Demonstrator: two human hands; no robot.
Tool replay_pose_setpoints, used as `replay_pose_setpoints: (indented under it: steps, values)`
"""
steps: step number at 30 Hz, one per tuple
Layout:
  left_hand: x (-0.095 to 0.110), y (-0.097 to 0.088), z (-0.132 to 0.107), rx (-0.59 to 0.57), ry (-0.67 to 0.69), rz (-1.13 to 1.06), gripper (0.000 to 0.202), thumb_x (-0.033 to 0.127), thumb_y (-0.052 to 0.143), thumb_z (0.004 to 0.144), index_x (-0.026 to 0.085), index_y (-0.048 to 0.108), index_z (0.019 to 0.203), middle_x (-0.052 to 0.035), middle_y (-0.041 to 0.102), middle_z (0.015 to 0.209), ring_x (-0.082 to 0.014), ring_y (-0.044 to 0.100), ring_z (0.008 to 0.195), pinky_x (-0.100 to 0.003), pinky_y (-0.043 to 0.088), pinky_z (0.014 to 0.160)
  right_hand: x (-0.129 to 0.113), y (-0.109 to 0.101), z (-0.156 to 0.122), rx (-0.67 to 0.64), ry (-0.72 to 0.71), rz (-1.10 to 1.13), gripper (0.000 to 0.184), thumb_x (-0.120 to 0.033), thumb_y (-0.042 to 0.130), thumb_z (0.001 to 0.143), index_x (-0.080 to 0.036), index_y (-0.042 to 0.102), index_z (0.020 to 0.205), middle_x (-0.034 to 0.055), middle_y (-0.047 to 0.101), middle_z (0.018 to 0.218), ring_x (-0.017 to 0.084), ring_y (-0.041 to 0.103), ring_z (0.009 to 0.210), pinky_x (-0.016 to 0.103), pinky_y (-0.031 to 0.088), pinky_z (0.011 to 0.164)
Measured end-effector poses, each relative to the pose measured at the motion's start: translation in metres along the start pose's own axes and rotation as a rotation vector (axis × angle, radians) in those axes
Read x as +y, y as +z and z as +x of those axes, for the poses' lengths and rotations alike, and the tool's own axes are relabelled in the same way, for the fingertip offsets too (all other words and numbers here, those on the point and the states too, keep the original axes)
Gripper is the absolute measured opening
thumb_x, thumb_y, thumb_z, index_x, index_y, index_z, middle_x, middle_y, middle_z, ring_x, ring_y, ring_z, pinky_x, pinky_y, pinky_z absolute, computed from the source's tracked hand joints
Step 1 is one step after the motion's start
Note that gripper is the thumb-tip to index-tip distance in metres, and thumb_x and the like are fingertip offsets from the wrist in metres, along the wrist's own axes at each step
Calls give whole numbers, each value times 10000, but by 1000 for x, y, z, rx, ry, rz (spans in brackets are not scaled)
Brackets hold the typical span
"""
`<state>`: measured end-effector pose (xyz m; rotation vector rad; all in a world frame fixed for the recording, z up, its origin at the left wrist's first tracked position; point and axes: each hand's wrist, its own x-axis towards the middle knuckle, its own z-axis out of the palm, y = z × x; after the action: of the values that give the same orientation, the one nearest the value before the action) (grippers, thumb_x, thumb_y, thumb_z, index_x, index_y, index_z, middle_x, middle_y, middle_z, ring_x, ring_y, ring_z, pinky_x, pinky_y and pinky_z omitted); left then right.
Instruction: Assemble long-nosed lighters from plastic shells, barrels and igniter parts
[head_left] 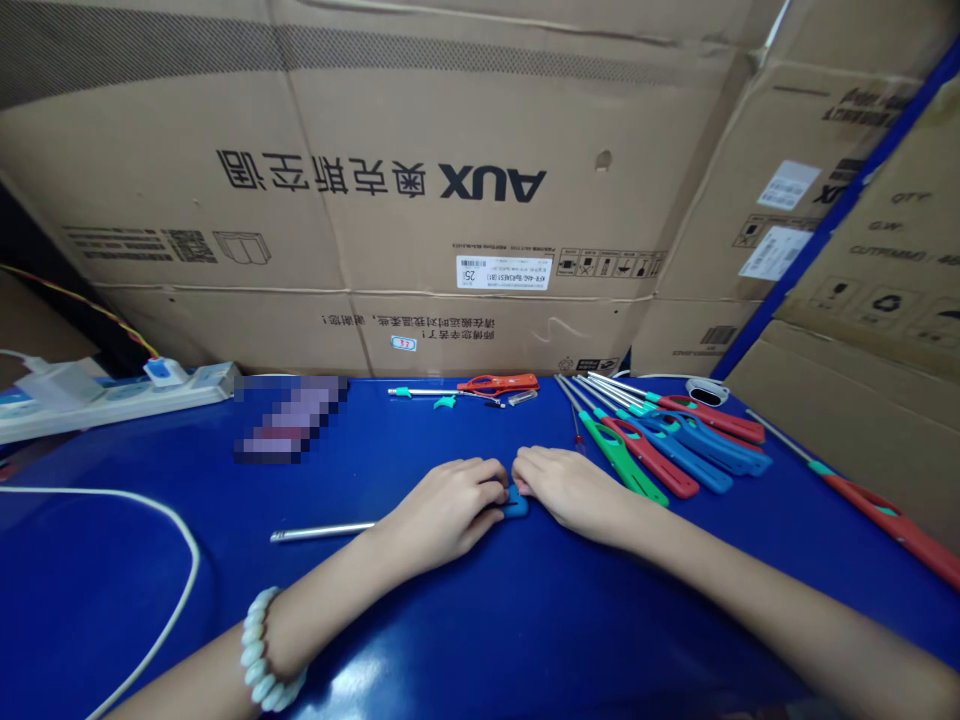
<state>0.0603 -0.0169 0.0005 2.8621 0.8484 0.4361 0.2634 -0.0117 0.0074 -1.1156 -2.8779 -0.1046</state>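
Well, a glossy blue desk (450,640) fills the lower frame, walled behind by a cardboard sheet (375,110). Upside down across it I can read "AUX" and "奥克斯空调"; a white label (504,273) below shows "25". Mid-frame, the left hand's (454,510) fingers are curled closed round a blue lighter (514,506), its metal rod pointing left. The right hand's (566,485) fingers are bunched at the handle's end; whether they grip anything, I can't tell. Right of centre, coloured lighters (679,460) lie fanned close beside that hand. A power strip (124,403) sits far left, above a looping white cable (196,560).
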Motion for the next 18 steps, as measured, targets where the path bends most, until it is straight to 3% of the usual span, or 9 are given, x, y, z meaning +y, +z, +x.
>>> replay_pose_setpoints:
  steps: [6,18]
  values:
    - [-1,1,1,2,-5,4,116,181,531,896,166,641,928,-41,615,951,-173,595,878,-263,468,792,-6,8,1,90,-52,-210,186,-77,387,932,-112,568,917,127,617,931,230,584,841,338,429,716]
    - [-1,3,1,5,-11,80,99,176,528,890,165,626,887,-36,589,894,-178,567,824,-278,462,757,-14,8,1,134,-132,-371,180,-67,389,917,-123,557,886,97,576,816,237,529,772,345,374,653]
